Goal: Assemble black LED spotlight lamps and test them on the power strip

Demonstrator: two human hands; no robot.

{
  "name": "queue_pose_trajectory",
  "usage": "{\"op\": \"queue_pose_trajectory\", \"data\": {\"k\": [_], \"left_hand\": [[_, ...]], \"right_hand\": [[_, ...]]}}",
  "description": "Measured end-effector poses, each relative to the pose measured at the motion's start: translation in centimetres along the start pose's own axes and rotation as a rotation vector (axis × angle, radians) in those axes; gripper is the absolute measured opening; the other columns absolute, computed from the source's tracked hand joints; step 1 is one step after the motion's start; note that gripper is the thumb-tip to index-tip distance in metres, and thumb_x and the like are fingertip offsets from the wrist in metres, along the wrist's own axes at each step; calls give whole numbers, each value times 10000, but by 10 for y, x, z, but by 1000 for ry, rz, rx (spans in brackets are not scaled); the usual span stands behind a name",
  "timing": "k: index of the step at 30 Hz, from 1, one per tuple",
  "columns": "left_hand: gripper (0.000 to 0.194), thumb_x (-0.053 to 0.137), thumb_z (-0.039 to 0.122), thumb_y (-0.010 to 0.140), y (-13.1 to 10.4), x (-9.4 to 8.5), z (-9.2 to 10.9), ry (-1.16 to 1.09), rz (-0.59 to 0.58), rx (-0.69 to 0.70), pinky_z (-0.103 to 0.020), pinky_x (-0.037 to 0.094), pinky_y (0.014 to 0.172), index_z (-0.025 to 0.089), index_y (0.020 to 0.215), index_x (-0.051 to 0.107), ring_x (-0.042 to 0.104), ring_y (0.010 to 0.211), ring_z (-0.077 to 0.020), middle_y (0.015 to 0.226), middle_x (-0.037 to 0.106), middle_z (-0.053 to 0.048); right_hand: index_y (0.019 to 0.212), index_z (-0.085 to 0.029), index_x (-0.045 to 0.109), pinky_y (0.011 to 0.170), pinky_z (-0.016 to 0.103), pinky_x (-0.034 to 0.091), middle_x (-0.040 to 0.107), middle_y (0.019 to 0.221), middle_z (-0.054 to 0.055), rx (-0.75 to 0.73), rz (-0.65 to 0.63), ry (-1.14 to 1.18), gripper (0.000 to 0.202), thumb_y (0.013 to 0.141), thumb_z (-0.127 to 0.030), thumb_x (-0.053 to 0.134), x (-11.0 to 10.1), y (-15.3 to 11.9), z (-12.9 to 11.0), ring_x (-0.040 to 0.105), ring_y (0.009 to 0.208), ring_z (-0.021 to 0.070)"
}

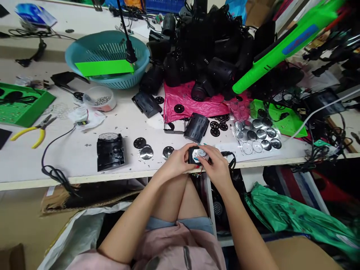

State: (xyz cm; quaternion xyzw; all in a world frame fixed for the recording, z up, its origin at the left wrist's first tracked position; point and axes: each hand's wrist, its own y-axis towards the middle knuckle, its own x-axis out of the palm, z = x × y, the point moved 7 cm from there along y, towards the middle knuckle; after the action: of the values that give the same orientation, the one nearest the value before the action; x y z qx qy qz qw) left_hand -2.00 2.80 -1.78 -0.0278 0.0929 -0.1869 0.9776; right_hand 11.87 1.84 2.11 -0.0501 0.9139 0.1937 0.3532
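At the front edge of the worktop, my left hand [177,160] grips the left side of a small motor unit [193,156], a black piece with a pale plate and a round silver can. My right hand [216,162] closes on its right side, thumb and fingers around the silver can. Thin wires hang below it. Fingertips cover part of the unit. Just left of my hands lies a black perforated disc [168,152]. A black curved housing [197,126] rests behind them. An open black housing half [110,152] stands farther left, beside a shiny round disc [146,152].
Yellow-handled pliers [41,132], a tub of screws [100,99] and a teal basket [108,80] are on the left. Black housings [208,45] pile up behind a pink bag [185,98]. A green handheld tool [281,48] juts in above shiny discs [261,134] at right.
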Motion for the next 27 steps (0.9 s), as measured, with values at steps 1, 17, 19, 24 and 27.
{"op": "queue_pose_trajectory", "data": {"k": [1,17,19,24,27], "left_hand": [[697,745,196,696,0,0,0,3,4,2,-233,257,523,219,1349,503,348,564,-104,614,328,106],[692,710,181,694,-1,-1,7,15,-2,-35,-229,234,526,190,1356,507,339,549,-99,596,302,111],[699,722,197,694,-2,-2,10,22,-13,-50,-230,218,525,193,1359,506,325,548,-98,600,293,109],[528,625,303,839,-2,-3,13,52,-9,-37,-238,273,571,203,1349,533,370,583,-113,624,350,88],[505,664,313,825,0,-3,8,86,67,-38,-235,270,564,216,1309,561,351,564,-109,598,330,99]], "right_hand": [[1238,-266,617,980,432,510,687,1173,77,-8,-9,-4,311,933,-310,575,1,1,-1,623,1120,234],[1306,-268,565,1064,477,443,603,1307,89,123,60,102,407,905,-329,603,-9,-11,7,518,1249,245],[1285,-253,569,1020,448,480,589,1294,101,202,169,170,369,922,-319,558,-21,-26,9,551,1213,240],[1158,-234,621,829,362,552,601,1131,88,329,169,276,275,903,-290,533,-24,-59,12,619,993,213],[1077,-229,655,752,319,553,579,1084,73,396,166,257,208,893,-276,568,-13,-66,12,605,900,178]]}}
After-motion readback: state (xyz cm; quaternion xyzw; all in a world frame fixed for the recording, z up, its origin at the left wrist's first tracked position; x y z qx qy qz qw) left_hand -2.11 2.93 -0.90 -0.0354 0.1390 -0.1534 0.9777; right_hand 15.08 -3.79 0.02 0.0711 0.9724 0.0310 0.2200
